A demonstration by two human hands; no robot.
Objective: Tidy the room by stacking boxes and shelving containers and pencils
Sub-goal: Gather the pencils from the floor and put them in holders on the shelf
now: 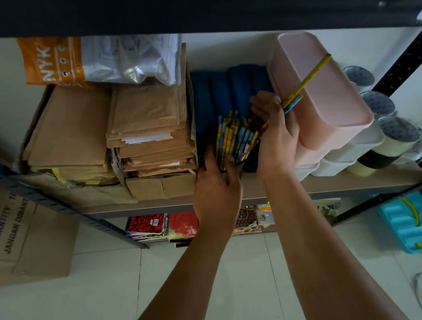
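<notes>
From the head camera I see the pencils (235,139) as a tight upright bundle, yellow and blue with printed patterns, standing on the middle shelf (331,183) between a box of brown envelopes (119,135) and a stack of tubs. The left hand (217,186) wraps its fingers around the base of the bundle; whatever holds the pencils together is hidden behind that hand, so I cannot tell what it is. The right hand (275,132) pinches two loose pencils (302,88) — one yellow, one blue — tilted up and to the right, their upper ends crossing in front of the pink tub (322,93).

The bundle sits near the shelf's front edge, touching or just beside the envelopes on its left. Behind it lies folded blue cloth (224,94). The pink tub is tipped, resting on the white tubs (344,159) below it, and it hangs close over the right hand. Rolls of tape (388,130) fill the far right end, up against the black upright. The dark shelf above (193,6) runs low over everything. Under the middle shelf I see notebooks (152,226); a cardboard box (4,238) stands on the tiled floor at left, and a turquoise case (410,223) lies at right.
</notes>
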